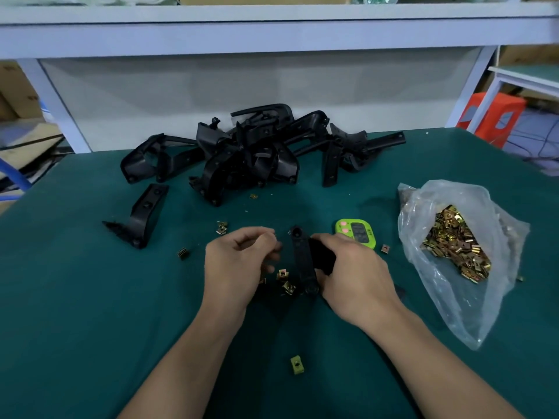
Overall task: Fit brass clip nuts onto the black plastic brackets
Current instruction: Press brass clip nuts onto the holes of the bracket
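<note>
My right hand grips a black plastic bracket that stands nearly upright over the green mat, its round end pointing away from me. Just left of it, my left hand has its fingers curled close to the bracket; whether a clip nut sits between the fingertips is hidden. Loose brass clip nuts lie on the mat between my hands, and a single one lies nearer to me. A heap of black brackets fills the far middle of the table.
A clear plastic bag of brass clip nuts lies open at the right. A green timer sits behind my right hand. One bracket lies apart at the left. Stray nuts dot the green mat. A white shelf frame stands behind.
</note>
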`<act>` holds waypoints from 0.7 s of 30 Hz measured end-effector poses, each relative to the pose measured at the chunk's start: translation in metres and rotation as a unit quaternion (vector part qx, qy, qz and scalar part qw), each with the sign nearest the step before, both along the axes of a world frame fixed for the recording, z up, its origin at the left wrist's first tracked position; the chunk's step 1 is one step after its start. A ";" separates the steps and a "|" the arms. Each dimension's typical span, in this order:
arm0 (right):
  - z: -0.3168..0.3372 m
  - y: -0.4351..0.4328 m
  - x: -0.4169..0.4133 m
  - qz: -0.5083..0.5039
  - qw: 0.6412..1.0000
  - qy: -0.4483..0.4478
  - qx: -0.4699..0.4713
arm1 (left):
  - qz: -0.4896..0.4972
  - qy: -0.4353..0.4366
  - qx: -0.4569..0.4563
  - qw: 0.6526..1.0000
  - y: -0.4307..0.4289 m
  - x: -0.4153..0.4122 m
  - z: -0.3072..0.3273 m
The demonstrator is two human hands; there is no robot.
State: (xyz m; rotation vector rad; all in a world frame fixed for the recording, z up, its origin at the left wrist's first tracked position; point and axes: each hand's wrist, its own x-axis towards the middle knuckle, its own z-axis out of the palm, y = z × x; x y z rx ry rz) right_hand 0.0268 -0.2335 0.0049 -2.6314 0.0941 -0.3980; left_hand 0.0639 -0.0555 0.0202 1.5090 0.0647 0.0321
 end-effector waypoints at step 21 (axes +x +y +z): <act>-0.001 -0.002 0.003 -0.008 1.000 0.008 0.019 | -0.059 0.017 -0.063 0.996 -0.001 0.005 -0.003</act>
